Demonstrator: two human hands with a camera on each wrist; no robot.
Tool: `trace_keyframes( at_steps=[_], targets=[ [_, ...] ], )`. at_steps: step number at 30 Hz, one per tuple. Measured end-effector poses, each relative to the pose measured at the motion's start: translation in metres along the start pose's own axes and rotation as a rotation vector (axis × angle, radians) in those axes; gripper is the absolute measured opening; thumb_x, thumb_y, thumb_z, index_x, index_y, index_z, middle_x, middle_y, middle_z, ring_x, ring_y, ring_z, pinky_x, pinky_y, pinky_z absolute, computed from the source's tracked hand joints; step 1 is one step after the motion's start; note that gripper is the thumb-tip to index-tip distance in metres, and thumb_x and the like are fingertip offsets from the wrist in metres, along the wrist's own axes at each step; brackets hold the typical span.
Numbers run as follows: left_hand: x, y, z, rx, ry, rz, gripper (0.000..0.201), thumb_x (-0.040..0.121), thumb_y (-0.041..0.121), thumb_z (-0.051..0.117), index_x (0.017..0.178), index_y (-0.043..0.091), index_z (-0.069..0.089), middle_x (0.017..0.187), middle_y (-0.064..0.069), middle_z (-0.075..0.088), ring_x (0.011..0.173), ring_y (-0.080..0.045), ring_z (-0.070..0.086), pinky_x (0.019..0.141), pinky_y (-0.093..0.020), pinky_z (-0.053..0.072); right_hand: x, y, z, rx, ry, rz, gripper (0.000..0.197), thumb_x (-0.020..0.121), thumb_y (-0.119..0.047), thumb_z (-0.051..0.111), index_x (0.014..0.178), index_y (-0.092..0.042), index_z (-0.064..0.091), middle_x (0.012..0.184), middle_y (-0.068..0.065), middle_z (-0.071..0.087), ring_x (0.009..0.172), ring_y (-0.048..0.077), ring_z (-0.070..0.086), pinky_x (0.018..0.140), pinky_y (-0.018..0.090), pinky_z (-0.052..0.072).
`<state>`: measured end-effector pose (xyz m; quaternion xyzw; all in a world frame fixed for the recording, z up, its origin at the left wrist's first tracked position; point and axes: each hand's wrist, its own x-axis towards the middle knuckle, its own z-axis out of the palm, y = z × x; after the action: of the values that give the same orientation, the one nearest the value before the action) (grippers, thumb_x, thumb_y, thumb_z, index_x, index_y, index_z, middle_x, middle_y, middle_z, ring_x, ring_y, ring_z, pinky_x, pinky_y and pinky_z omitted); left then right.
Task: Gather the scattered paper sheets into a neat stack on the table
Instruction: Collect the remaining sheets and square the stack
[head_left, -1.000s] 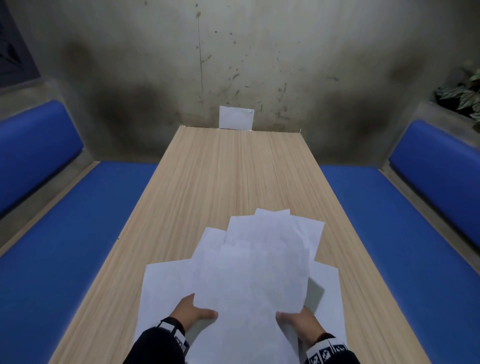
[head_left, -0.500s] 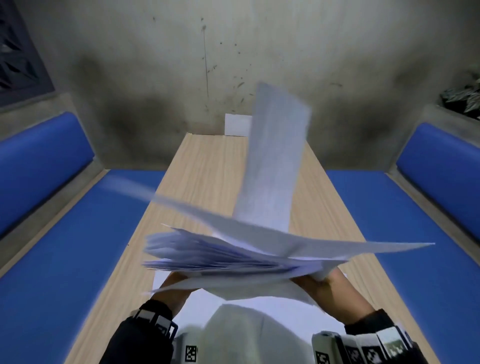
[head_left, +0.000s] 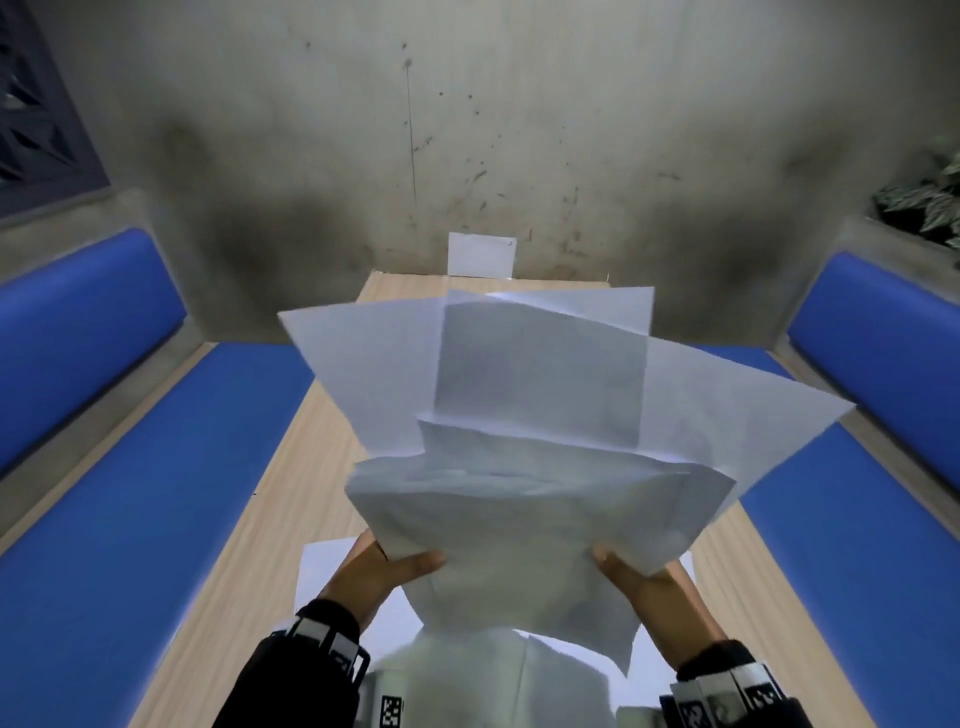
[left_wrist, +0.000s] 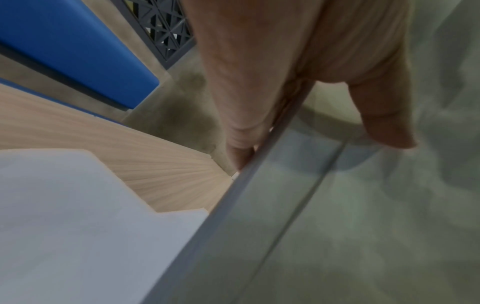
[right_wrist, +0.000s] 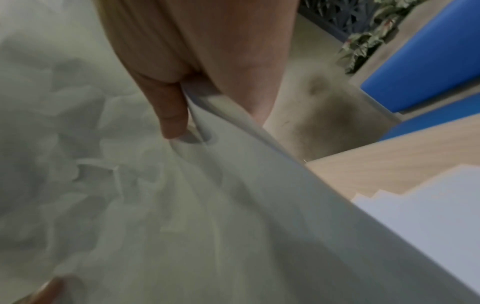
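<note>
A fanned bundle of white paper sheets is held up off the wooden table, tilted toward the far wall. My left hand pinches its lower left edge, thumb on the near face; the left wrist view shows the paper sheets clamped between thumb and fingers of the left hand. My right hand grips the lower right edge, and in the right wrist view the right hand pinches the crumpled sheets. More white sheets still lie flat on the table under the bundle.
Blue padded benches run along both sides of the table. A stained concrete wall closes the far end, with a small white card standing against it. A leafy plant sits at the far right.
A second ago the sheets lay spread on the table under both hands. They were swept up in a flutter and now stand raised as a loose fan gripped at both lower corners.
</note>
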<state>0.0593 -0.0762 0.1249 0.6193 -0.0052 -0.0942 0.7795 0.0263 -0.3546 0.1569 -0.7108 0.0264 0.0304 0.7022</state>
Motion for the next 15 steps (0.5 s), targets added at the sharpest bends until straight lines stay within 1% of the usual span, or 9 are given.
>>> trace_keyframes(
  at_steps=[3,6,7,9,10,11,12,13,15],
  targets=[
    [0.002,0.008,0.003,0.046,0.049,0.025,0.072,0.034,0.037,0.091,0.097,0.01,0.07,0.095,-0.007,0.077,0.09,-0.023,0.072,0.069,-0.022,0.058,0.003,0.002,0.003,0.074,0.031,0.029,0.024,0.085,-0.005,0.063,0.106,-0.016,0.063,0.092,-0.007,0.074,0.073,-0.004,0.071,0.058,0.007,0.053],
    [0.001,0.016,0.003,0.063,0.095,0.008,0.037,0.063,0.015,0.081,0.097,0.007,0.07,0.098,-0.011,0.075,0.09,-0.024,0.071,0.07,-0.022,0.059,0.006,-0.004,0.003,0.046,0.015,0.003,0.027,0.077,-0.006,0.071,0.101,-0.017,0.067,0.085,-0.008,0.079,0.079,0.003,0.073,0.06,0.01,0.055],
    [0.0,0.016,0.002,0.063,0.091,0.007,0.038,0.061,0.016,0.083,0.096,0.008,0.07,0.098,-0.011,0.075,0.088,-0.022,0.072,0.068,-0.022,0.059,0.007,-0.007,0.001,0.034,0.013,-0.012,0.028,0.073,-0.006,0.074,0.098,-0.017,0.069,0.084,-0.009,0.079,0.08,0.006,0.073,0.062,0.012,0.055],
    [-0.003,0.015,-0.001,0.077,0.076,0.004,0.06,0.04,0.031,0.091,0.093,0.011,0.071,0.094,-0.008,0.077,0.084,-0.019,0.073,0.065,-0.02,0.058,0.008,-0.011,-0.003,0.011,0.021,-0.035,0.034,0.061,-0.015,0.085,0.092,-0.017,0.071,0.084,-0.007,0.079,0.082,0.009,0.074,0.065,0.014,0.056],
    [-0.004,0.015,-0.001,0.079,0.075,-0.005,0.063,0.037,0.033,0.091,0.093,0.011,0.071,0.093,-0.006,0.077,0.084,-0.019,0.073,0.064,-0.02,0.057,0.008,-0.012,-0.005,0.003,0.022,-0.041,0.043,0.051,-0.024,0.089,0.091,-0.017,0.072,0.084,-0.007,0.079,0.082,0.01,0.074,0.065,0.015,0.056],
    [-0.005,0.015,-0.001,0.081,0.078,-0.012,0.055,0.045,0.028,0.09,0.094,0.01,0.071,0.092,-0.006,0.077,0.086,-0.02,0.073,0.064,-0.02,0.057,0.008,-0.012,-0.007,0.0,0.021,-0.051,0.052,0.044,-0.033,0.091,0.089,-0.017,0.072,0.083,-0.006,0.079,0.081,0.01,0.074,0.063,0.013,0.056],
    [-0.005,0.015,-0.001,0.08,0.086,-0.015,0.041,0.058,0.018,0.085,0.095,0.009,0.071,0.093,-0.006,0.077,0.089,-0.021,0.072,0.065,-0.02,0.058,0.008,-0.012,-0.007,0.011,0.033,-0.055,0.053,0.043,-0.036,0.09,0.089,-0.015,0.072,0.081,-0.006,0.079,0.079,0.01,0.075,0.06,0.012,0.055],
    [-0.005,0.017,0.001,0.088,0.099,-0.012,0.03,0.068,0.009,0.078,0.097,0.009,0.07,0.095,-0.006,0.076,0.092,-0.022,0.071,0.068,-0.021,0.059,0.009,-0.011,-0.007,0.034,0.038,-0.054,0.043,0.052,-0.03,0.088,0.088,-0.013,0.072,0.078,-0.006,0.079,0.077,0.01,0.075,0.057,0.01,0.054],
    [-0.004,0.021,0.001,0.11,0.113,0.002,0.026,0.071,0.006,0.075,0.097,0.011,0.069,0.097,-0.007,0.075,0.093,-0.023,0.07,0.072,-0.022,0.059,0.008,-0.016,-0.006,0.083,0.029,-0.061,0.015,0.073,-0.007,0.075,0.087,-0.01,0.071,0.073,-0.007,0.079,0.072,0.008,0.075,0.055,0.009,0.052]
  ],
)
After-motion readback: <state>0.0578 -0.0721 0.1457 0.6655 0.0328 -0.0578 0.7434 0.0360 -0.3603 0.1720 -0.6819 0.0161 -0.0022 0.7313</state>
